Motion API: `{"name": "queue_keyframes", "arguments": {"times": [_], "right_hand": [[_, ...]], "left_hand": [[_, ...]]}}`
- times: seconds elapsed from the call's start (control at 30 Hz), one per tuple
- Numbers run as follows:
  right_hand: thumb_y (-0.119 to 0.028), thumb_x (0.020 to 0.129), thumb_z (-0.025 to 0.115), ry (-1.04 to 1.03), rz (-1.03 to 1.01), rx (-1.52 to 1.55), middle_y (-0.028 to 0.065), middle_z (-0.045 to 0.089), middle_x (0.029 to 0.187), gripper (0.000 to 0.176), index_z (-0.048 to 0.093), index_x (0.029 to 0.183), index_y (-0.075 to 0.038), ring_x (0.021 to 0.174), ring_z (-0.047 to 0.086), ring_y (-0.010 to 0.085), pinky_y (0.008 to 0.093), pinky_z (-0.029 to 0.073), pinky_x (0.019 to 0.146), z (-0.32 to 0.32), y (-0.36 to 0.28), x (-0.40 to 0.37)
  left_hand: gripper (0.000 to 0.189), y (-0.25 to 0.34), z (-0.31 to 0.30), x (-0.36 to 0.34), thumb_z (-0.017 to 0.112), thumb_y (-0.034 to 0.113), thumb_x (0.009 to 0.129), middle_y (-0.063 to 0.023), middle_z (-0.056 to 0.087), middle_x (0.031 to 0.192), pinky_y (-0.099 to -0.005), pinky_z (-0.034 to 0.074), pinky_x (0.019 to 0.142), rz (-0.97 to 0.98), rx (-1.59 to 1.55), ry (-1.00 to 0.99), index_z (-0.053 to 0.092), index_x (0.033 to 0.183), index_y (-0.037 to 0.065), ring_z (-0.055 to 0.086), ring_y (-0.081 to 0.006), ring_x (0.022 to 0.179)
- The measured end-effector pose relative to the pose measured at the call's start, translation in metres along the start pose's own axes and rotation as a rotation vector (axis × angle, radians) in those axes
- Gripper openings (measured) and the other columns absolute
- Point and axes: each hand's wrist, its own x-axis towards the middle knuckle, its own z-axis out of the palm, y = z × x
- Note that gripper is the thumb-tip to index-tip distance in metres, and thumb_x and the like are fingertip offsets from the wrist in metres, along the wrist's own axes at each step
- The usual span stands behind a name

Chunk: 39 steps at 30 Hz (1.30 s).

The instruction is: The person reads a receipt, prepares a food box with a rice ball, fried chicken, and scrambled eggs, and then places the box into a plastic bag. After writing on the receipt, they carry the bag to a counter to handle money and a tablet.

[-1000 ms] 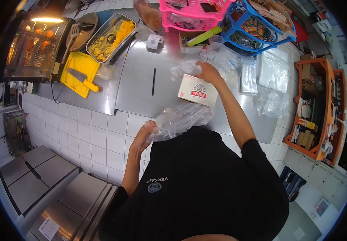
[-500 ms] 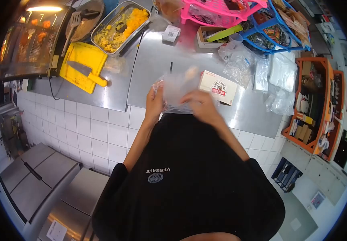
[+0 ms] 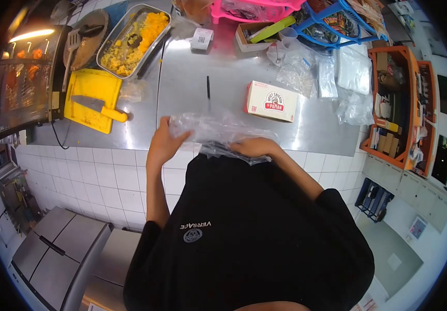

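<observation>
At the steel table's near edge, a clear plastic bag (image 3: 215,127) stretches sideways between my hands, close to my black shirt. My left hand (image 3: 165,141) grips the bag's left end, thumb toward its middle. Around the lower right part of the bag, the fingers of my right hand (image 3: 254,147) are closed. Beyond my right hand stands a closed cream food box (image 3: 272,102) with a red and black chicken logo. A thin black stick, perhaps a pen (image 3: 208,87), lies past the bag.
On the left are a yellow cutting board (image 3: 95,85) with a knife (image 3: 96,106) and a metal tray (image 3: 167,26) of yellow food. Plastic bags (image 3: 327,78) lie at the right, near blue baskets (image 3: 332,39). A small white box (image 3: 202,39) stands at the back.
The bag, bunched and blurred before, is now drawn out wide and low. My left hand has moved left, away from my right. The whole view has shifted slightly.
</observation>
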Motion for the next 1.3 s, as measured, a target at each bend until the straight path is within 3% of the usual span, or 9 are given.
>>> {"name": "queue_keyframes", "arguments": {"times": [0.1, 0.2, 0.27, 0.37, 0.43, 0.5, 0.6, 0.8, 1.3], "right_hand": [[-0.037, 0.098, 0.047, 0.205, 0.186, 0.087, 0.0229, 0.065, 0.107, 0.040, 0.063, 0.108, -0.001, 0.101, 0.061, 0.0404, 0.0439, 0.046, 0.093, -0.001, -0.032, -0.024], [-0.035, 0.097, 0.053, 0.466, 0.280, -0.556, 0.0208, 0.066, 0.111, 0.039, 0.060, 0.117, -0.002, 0.105, 0.060, 0.0407, 0.0452, 0.046, 0.094, 0.008, -0.034, -0.033], [-0.029, 0.095, 0.059, 0.289, -0.182, 0.100, 0.0168, 0.067, 0.114, 0.035, 0.062, 0.119, -0.003, 0.109, 0.062, 0.0351, 0.0437, 0.047, 0.093, -0.011, -0.036, -0.058], [-0.014, 0.089, 0.066, 0.541, -0.010, 0.447, 0.0104, 0.070, 0.099, 0.028, 0.063, 0.114, -0.004, 0.099, 0.067, 0.0276, 0.0348, 0.050, 0.085, -0.070, -0.003, -0.076], [-0.015, 0.070, 0.082, 0.745, 0.183, -0.328, 0.0205, 0.046, 0.141, 0.060, 0.050, 0.120, -0.008, 0.129, 0.046, 0.0380, 0.0453, 0.042, 0.101, -0.088, 0.052, -0.074], [-0.021, 0.066, 0.084, 0.738, 0.172, -0.553, 0.0232, 0.041, 0.142, 0.063, 0.051, 0.117, -0.006, 0.130, 0.041, 0.0411, 0.0522, 0.037, 0.103, -0.067, 0.088, -0.061], [-0.034, 0.060, 0.086, 0.685, 0.080, -0.785, 0.0273, 0.038, 0.138, 0.075, 0.049, 0.117, -0.001, 0.128, 0.037, 0.0453, 0.0647, 0.028, 0.104, -0.061, 0.114, -0.033], [-0.028, 0.063, 0.077, 0.841, 0.155, -0.299, 0.0287, 0.043, 0.126, 0.067, 0.046, 0.114, 0.001, 0.118, 0.045, 0.0454, 0.0502, 0.042, 0.097, -0.115, 0.105, -0.046], [-0.061, 0.070, 0.076, 0.945, 0.309, -0.540, 0.0276, 0.022, 0.152, 0.087, 0.045, 0.125, 0.000, 0.137, 0.030, 0.0465, 0.0642, 0.029, 0.106, -0.074, 0.106, 0.000]], "left_hand": [[0.057, 0.030, 0.024, 0.003, 0.072, 0.024, 0.086, -0.0250, 0.058, 0.117, -0.0457, 0.051, 0.082, 0.045, 0.102, 0.294, 0.042, 0.127, -0.002, 0.061, -0.0408, 0.106], [0.037, 0.036, 0.044, 0.013, 0.060, 0.008, 0.090, -0.0250, 0.053, 0.119, -0.0473, 0.052, 0.075, 0.268, 0.135, 0.488, 0.043, 0.122, 0.000, 0.060, -0.0450, 0.101], [0.022, 0.037, 0.054, 0.013, 0.054, -0.001, 0.089, -0.0238, 0.052, 0.120, -0.0467, 0.053, 0.067, 0.403, 0.095, 0.460, 0.045, 0.110, 0.000, 0.059, -0.0447, 0.101], [0.017, 0.031, 0.053, 0.014, 0.050, -0.007, 0.085, -0.0214, 0.048, 0.128, -0.0461, 0.052, 0.065, 0.423, 0.199, 0.369, 0.050, 0.099, 0.002, 0.062, -0.0427, 0.089], [0.022, 0.018, 0.053, 0.014, 0.051, -0.006, 0.085, -0.0197, 0.047, 0.132, -0.0460, 0.051, 0.067, 0.448, 0.246, 0.319, 0.054, 0.105, 0.004, 0.063, -0.0413, 0.083], [0.024, 0.009, 0.052, 0.020, 0.054, -0.007, 0.080, -0.0218, 0.047, 0.134, -0.0468, 0.054, 0.066, 0.668, 0.248, 0.336, 0.060, 0.102, 0.001, 0.064, -0.0420, 0.086], [0.039, 0.011, 0.044, 0.014, 0.059, 0.003, 0.085, -0.0194, 0.047, 0.137, -0.0449, 0.053, 0.072, 0.372, 0.269, 0.160, 0.057, 0.123, 0.006, 0.065, -0.0409, 0.085], [0.053, 0.018, 0.036, 0.013, 0.066, 0.016, 0.085, -0.0221, 0.041, 0.144, -0.0456, 0.053, 0.084, 0.333, 0.137, 0.065, 0.050, 0.135, 0.006, 0.063, -0.0416, 0.102], [0.041, 0.053, 0.011, -0.007, 0.072, 0.020, 0.081, -0.0139, 0.040, 0.149, -0.0566, 0.033, 0.107, 0.360, 0.740, -0.080, 0.064, 0.121, 0.016, 0.033, -0.0394, 0.138]]}}
